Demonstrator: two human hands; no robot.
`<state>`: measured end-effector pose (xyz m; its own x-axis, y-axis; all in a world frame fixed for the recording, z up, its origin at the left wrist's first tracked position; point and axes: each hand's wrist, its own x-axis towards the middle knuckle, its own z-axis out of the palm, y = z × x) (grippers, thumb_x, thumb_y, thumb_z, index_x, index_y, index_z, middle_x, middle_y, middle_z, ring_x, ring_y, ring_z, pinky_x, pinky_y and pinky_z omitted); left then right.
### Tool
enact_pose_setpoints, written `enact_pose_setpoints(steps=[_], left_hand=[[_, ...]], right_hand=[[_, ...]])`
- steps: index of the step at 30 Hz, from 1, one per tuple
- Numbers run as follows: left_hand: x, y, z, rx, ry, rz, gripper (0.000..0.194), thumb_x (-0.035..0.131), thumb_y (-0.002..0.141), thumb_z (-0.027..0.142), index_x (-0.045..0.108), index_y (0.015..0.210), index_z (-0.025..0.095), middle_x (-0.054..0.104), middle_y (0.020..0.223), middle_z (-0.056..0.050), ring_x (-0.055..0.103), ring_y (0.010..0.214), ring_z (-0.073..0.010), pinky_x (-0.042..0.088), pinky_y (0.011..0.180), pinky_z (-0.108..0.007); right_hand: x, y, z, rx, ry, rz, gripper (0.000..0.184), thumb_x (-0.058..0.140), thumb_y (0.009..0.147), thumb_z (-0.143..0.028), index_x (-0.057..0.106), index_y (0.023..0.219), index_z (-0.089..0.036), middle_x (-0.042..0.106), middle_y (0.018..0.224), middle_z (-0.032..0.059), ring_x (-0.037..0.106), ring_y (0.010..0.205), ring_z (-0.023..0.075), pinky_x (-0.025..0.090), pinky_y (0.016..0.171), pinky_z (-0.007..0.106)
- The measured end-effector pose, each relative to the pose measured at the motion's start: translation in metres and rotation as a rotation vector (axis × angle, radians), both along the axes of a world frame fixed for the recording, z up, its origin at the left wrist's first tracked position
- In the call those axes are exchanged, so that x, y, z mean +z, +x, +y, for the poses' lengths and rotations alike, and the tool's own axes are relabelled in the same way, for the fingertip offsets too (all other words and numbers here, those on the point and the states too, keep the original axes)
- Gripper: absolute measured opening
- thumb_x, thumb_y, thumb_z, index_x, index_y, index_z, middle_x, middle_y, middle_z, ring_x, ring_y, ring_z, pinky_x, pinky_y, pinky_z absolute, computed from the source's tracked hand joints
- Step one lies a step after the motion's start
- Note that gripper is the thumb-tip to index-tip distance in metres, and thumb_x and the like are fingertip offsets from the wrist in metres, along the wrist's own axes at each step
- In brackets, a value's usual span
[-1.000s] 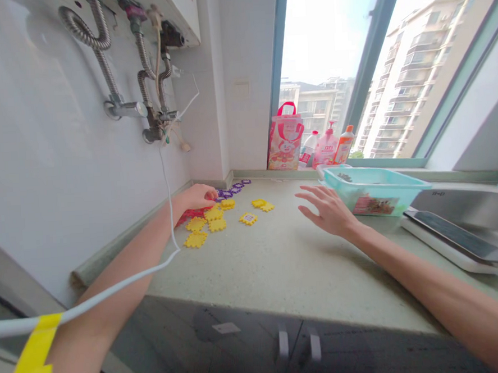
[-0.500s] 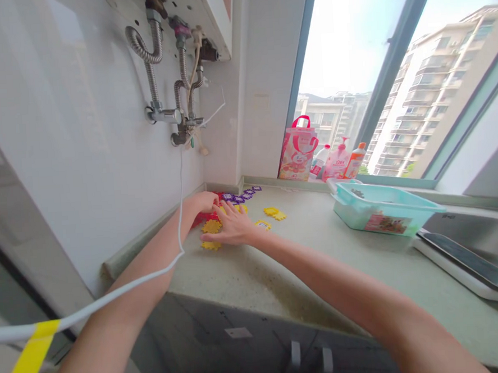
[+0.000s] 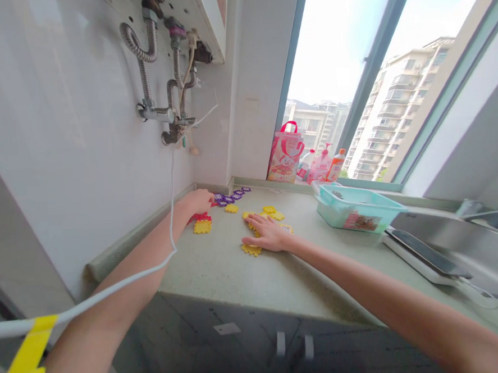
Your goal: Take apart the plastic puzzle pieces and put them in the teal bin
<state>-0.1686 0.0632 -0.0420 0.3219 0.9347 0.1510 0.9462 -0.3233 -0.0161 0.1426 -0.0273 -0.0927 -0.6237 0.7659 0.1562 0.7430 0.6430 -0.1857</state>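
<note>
My right hand (image 3: 269, 234) lies flat with fingers spread over yellow toothed pieces, one of them a yellow piece (image 3: 252, 249) under the thumb. My left hand (image 3: 200, 201) is curled in the corner by red pieces (image 3: 201, 217) and a row of purple pieces (image 3: 233, 197); its fingertips are mostly hidden. A square yellow piece (image 3: 202, 227) lies just below the red ones. Another yellow piece (image 3: 231, 208) sits alone between my hands. More yellow pieces (image 3: 276, 214) lie beyond the right hand, and a yellow-edged white piece (image 3: 287, 228) is beside it.
A turquoise basin (image 3: 356, 216) stands right on the counter (image 3: 220, 272). Beyond it are a phone (image 3: 425, 251) on a white object and a metal sink (image 3: 454, 236). Bottles (image 3: 321, 164) and a pink bag (image 3: 286, 156) stand by the window. A white cable (image 3: 153, 271) crosses above my left arm.
My right hand has slid right, away from the left, with yellow pieces moving under it. One square yellow piece stays near the red ones. The view has turned slightly right.
</note>
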Motion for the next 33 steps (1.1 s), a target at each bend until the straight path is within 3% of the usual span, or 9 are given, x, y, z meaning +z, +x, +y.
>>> enact_pose_setpoints(steps=[5, 10, 15, 20, 22, 24, 28, 31, 33], left_hand=[[-0.02, 0.036, -0.008, -0.247, 0.133, -0.103, 0.045, 0.037, 0.105, 0.034, 0.065, 0.139, 0.024, 0.06, 0.15, -0.008, 0.052, 0.14, -0.0225, 0.036, 0.12, -0.036], [-0.038, 0.07, -0.023, -0.347, 0.158, -0.178, 0.048, 0.037, 0.106, 0.04, 0.063, 0.141, 0.022, 0.057, 0.153, -0.01, 0.043, 0.149, -0.0235, 0.027, 0.126, -0.041], [-0.044, 0.108, -0.034, -0.235, 0.203, -0.184, 0.053, 0.035, 0.106, 0.05, 0.064, 0.139, 0.02, 0.056, 0.155, -0.012, 0.041, 0.151, -0.0265, 0.025, 0.128, -0.046], [-0.049, 0.159, -0.031, 0.141, 0.067, -0.167, 0.088, 0.022, 0.097, 0.08, 0.058, 0.147, 0.016, 0.047, 0.16, -0.023, 0.03, 0.155, -0.0443, 0.023, 0.123, -0.065], [-0.049, 0.183, -0.028, 0.172, 0.0, -0.178, 0.098, 0.016, 0.095, 0.084, 0.055, 0.149, 0.013, 0.048, 0.158, -0.027, 0.03, 0.154, -0.0486, 0.024, 0.12, -0.068], [-0.049, 0.207, -0.028, 0.098, -0.039, -0.185, 0.098, 0.015, 0.095, 0.084, 0.053, 0.152, 0.014, 0.048, 0.158, -0.026, 0.032, 0.153, -0.0474, 0.025, 0.12, -0.067], [-0.051, 0.244, -0.04, -0.13, -0.051, -0.215, 0.085, 0.016, 0.099, 0.079, 0.046, 0.158, 0.025, 0.045, 0.165, -0.012, 0.036, 0.155, -0.0338, 0.028, 0.125, -0.051], [-0.051, 0.254, -0.052, -0.327, -0.079, -0.284, 0.083, 0.018, 0.101, 0.076, 0.046, 0.159, 0.024, 0.045, 0.164, -0.01, 0.041, 0.153, -0.0292, 0.029, 0.126, -0.045], [-0.047, 0.251, -0.057, -0.386, -0.115, -0.32, 0.081, 0.014, 0.102, 0.075, 0.05, 0.156, 0.026, 0.05, 0.161, -0.007, 0.045, 0.15, -0.0272, 0.033, 0.124, -0.041]], right_hand=[[-0.006, 0.075, -0.017, -0.049, -0.002, 0.004, 0.092, 0.044, 0.095, -0.083, 0.041, 0.162, -0.02, 0.032, 0.17, 0.0166, 0.029, 0.157, 0.0356, 0.017, 0.128, 0.059], [0.002, 0.097, -0.025, -0.079, 0.105, 0.138, 0.084, 0.041, 0.098, -0.08, 0.041, 0.162, -0.025, 0.038, 0.167, 0.0156, 0.03, 0.157, 0.0344, 0.017, 0.127, 0.063], [0.021, 0.133, -0.015, -0.17, 0.22, 0.25, 0.083, 0.036, 0.099, -0.08, 0.047, 0.159, -0.024, 0.046, 0.162, 0.0157, 0.04, 0.152, 0.0329, 0.024, 0.127, 0.056], [0.008, 0.182, 0.005, -0.355, -0.014, 0.276, 0.102, 0.034, 0.093, -0.088, 0.037, 0.164, -0.015, 0.036, 0.167, 0.0208, 0.031, 0.157, 0.0348, 0.024, 0.129, 0.05], [-0.002, 0.186, 0.012, -0.388, -0.086, 0.263, 0.106, 0.032, 0.093, -0.09, 0.035, 0.165, -0.012, 0.034, 0.168, 0.0216, 0.028, 0.158, 0.0352, 0.023, 0.129, 0.051], [-0.01, 0.183, 0.019, -0.388, -0.1, 0.218, 0.104, 0.033, 0.092, -0.09, 0.038, 0.163, -0.015, 0.035, 0.168, 0.0199, 0.029, 0.157, 0.036, 0.023, 0.128, 0.053], [-0.015, 0.173, 0.026, -0.284, -0.033, 0.158, 0.09, 0.037, 0.093, -0.088, 0.053, 0.155, -0.024, 0.046, 0.162, 0.0141, 0.035, 0.155, 0.0356, 0.026, 0.126, 0.056], [-0.014, 0.172, 0.026, -0.193, -0.006, 0.165, 0.082, 0.038, 0.096, -0.084, 0.056, 0.153, -0.027, 0.051, 0.16, 0.0107, 0.038, 0.153, 0.0362, 0.028, 0.125, 0.057], [-0.012, 0.173, 0.025, -0.148, -0.002, 0.165, 0.079, 0.042, 0.096, -0.082, 0.055, 0.153, -0.03, 0.051, 0.16, 0.0081, 0.039, 0.153, 0.0363, 0.029, 0.125, 0.057]])
